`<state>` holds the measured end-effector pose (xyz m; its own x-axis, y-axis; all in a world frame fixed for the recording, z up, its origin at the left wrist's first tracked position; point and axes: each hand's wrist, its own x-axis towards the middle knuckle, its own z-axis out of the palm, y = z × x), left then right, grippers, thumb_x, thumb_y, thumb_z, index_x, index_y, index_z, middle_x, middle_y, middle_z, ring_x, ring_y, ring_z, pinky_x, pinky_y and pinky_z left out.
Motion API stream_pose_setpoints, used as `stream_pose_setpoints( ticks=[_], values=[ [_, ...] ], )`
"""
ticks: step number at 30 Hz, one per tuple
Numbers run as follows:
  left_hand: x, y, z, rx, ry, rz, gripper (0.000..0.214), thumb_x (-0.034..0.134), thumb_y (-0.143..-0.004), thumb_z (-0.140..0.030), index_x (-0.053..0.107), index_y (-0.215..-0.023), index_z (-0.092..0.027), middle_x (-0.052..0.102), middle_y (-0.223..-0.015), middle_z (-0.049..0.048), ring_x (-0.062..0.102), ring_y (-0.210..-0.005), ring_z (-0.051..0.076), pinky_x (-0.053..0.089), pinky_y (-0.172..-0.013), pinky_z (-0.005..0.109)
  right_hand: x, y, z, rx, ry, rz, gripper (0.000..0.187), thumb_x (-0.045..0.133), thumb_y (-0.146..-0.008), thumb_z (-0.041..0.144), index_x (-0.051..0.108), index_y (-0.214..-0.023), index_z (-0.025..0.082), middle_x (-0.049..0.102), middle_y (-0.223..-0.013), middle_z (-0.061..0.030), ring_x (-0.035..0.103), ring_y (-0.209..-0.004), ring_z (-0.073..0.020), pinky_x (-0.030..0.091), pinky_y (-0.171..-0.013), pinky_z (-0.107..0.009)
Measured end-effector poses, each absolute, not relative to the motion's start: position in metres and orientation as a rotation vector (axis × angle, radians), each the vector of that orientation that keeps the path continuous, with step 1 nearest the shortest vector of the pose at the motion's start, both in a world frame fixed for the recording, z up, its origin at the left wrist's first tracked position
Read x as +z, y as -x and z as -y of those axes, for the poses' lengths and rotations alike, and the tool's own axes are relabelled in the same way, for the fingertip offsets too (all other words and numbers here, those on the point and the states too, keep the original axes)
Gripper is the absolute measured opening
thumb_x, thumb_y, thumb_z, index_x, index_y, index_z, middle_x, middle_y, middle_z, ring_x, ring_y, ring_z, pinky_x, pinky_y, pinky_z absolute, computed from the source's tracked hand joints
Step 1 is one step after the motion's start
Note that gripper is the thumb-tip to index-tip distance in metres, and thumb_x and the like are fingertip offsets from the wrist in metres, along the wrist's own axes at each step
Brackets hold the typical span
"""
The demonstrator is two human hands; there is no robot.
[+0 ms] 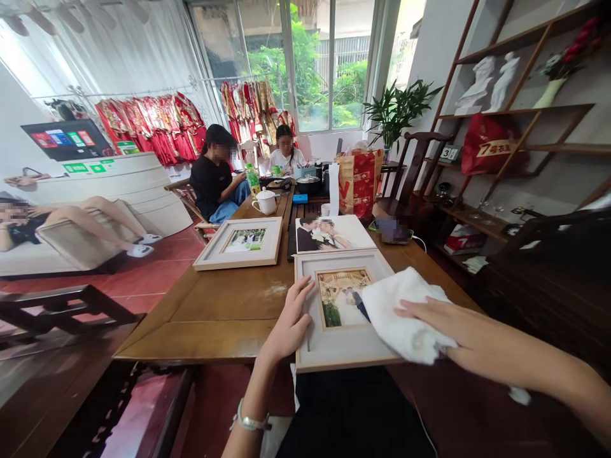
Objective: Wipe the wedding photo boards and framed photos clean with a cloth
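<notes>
A light wood picture frame [334, 348] with a wedding photo inside lies at the near edge of the wooden table, partly over it. My left hand [289, 323] grips its left side, fingertips over the rim. Under my right hand [436, 323], a bunched white cloth [398, 304] presses on the frame's right half and hides that part of the photo. Beyond the frame lies a large photo print of a couple [351, 234]. To the left, a second picture frame [217, 249] rests flat on the table.
The wooden table [229, 302] also bears a white lidded cup [266, 201], a green bottle [252, 180], a red and tan bag [360, 184] and a phone [391, 232] on a cable. Two people sit at the far end; another lies on a sofa at left. Shelves stand at right.
</notes>
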<state>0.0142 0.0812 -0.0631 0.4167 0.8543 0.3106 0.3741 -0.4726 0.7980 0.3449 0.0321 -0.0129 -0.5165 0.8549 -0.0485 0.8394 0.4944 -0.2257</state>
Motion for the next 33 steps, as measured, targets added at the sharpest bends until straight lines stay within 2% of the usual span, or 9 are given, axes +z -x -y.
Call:
stream_pose_setpoints(
  ticks=[4, 9, 16, 20, 22, 24, 28, 30, 33],
  values=[
    [-0.062, -0.013, -0.080, 0.966, -2.048, -1.011, 0.073, 0.039, -0.068, 0.000, 0.036, -0.136, -0.025, 0.025, -0.148, 0.0035, 0.016, -0.138, 0.024, 0.009, -0.115, 0.048, -0.022, -0.342, -0.093, 0.148, 1.402, 2.541, 0.070, 0.047, -0.065, 0.009, 0.044, -0.134, 0.022, 0.045, -0.139, -0.0049, 0.034, -0.130, -0.0313, 0.031, -0.106, -0.051],
    [-0.061, -0.013, -0.079, 0.966, -2.047, -1.026, 0.073, 0.039, -0.067, 0.000, 0.037, -0.136, -0.025, 0.028, -0.147, 0.0037, 0.018, -0.138, 0.024, 0.010, -0.115, 0.047, -0.030, -0.320, -0.151, 0.004, 1.247, 2.437, 0.072, 0.043, -0.062, 0.007, 0.041, -0.134, 0.012, 0.045, -0.138, -0.0145, 0.034, -0.131, -0.0276, 0.021, -0.109, -0.052],
    [-0.066, -0.011, -0.082, 0.976, -2.063, -1.011, 0.074, 0.040, -0.068, 0.000, 0.034, -0.138, -0.026, 0.025, -0.149, 0.0028, 0.016, -0.138, 0.024, 0.010, -0.115, 0.047, -0.032, -0.287, -0.131, 0.050, 1.231, 2.610, 0.083, 0.040, -0.057, 0.005, 0.033, -0.139, 0.008, 0.042, -0.140, -0.0167, 0.026, -0.135, -0.0256, 0.017, -0.110, -0.054],
    [-0.068, -0.011, -0.084, 0.988, -2.083, -0.998, 0.071, 0.040, -0.073, -0.002, 0.033, -0.139, -0.027, 0.025, -0.150, 0.0021, 0.016, -0.139, 0.024, 0.010, -0.115, 0.047, -0.012, -0.292, -0.074, 0.312, 1.254, 2.772, 0.078, 0.041, -0.058, 0.004, 0.043, -0.136, 0.013, 0.044, -0.139, -0.0104, 0.033, -0.131, -0.0281, 0.027, -0.109, -0.047],
    [-0.068, -0.011, -0.084, 0.998, -2.086, -1.002, 0.065, 0.039, -0.078, -0.005, 0.035, -0.138, -0.028, 0.027, -0.149, 0.0016, 0.017, -0.139, 0.023, 0.011, -0.115, 0.047, -0.001, -0.303, -0.042, 0.467, 1.234, 2.812, 0.077, 0.042, -0.061, 0.004, 0.045, -0.135, 0.024, 0.046, -0.138, -0.0011, 0.040, -0.127, -0.0279, 0.037, -0.104, -0.041],
    [-0.067, -0.011, -0.084, 0.998, -2.085, -1.008, 0.060, 0.040, -0.081, -0.007, 0.038, -0.137, -0.028, 0.030, -0.148, 0.0015, 0.019, -0.138, 0.023, 0.012, -0.115, 0.047, 0.006, -0.315, -0.017, 0.484, 1.329, 2.803, 0.074, 0.043, -0.066, 0.008, 0.042, -0.137, 0.029, 0.049, -0.135, 0.0010, 0.048, -0.121, -0.0293, 0.047, -0.096, -0.040],
    [-0.066, -0.013, -0.084, 1.007, -2.074, -1.016, 0.056, 0.042, -0.080, -0.008, 0.045, -0.133, -0.028, 0.037, -0.145, 0.0018, 0.023, -0.137, 0.024, 0.015, -0.114, 0.050, 0.007, -0.331, -0.009, 0.235, 1.479, 2.711, 0.064, 0.044, -0.068, 0.011, 0.049, -0.129, 0.030, 0.064, -0.118, -0.0043, 0.060, -0.105, -0.0321, 0.056, -0.078, -0.041],
    [-0.065, -0.013, -0.084, 1.013, -2.067, -1.029, 0.052, 0.042, -0.081, -0.009, 0.049, -0.130, -0.027, 0.040, -0.143, 0.0021, 0.025, -0.136, 0.024, 0.017, -0.113, 0.050, 0.002, -0.330, -0.026, 0.005, 1.512, 2.629, 0.060, 0.044, -0.066, 0.009, 0.052, -0.123, 0.026, 0.067, -0.110, -0.0078, 0.060, -0.104, -0.0323, 0.052, -0.083, -0.044],
    [-0.065, -0.013, -0.084, 1.017, -2.062, -1.042, 0.048, 0.042, -0.082, -0.011, 0.052, -0.127, -0.026, 0.043, -0.141, 0.0030, 0.027, -0.135, 0.024, 0.017, -0.113, 0.051, -0.008, -0.322, -0.062, -0.286, 1.509, 2.531, 0.055, 0.043, -0.062, 0.006, 0.053, -0.116, 0.015, 0.066, -0.108, -0.0145, 0.054, -0.113, -0.0315, 0.037, -0.101, -0.049]
  ],
)
